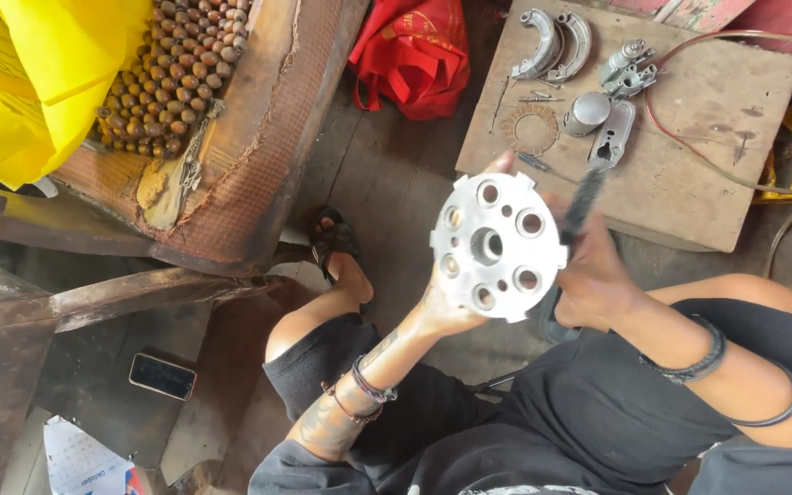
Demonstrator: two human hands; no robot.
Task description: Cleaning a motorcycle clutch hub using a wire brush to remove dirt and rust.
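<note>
1. A round silver metal disc point(498, 247), pierced by a centre hole and ringed smaller holes, is held above the lap.
2. It is gripped from below by the left hand point(446, 312).
3. A dark brush point(582, 203) is clasped in the right hand point(598, 280) at the disc's edge.

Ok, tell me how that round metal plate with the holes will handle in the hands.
The round metal plate looks rigid, thick cast metal, so probably stiff and fairly heavy for its size. Its toothed rim and holes should give the left hand grip. Set on edge, it could roll.
</note>
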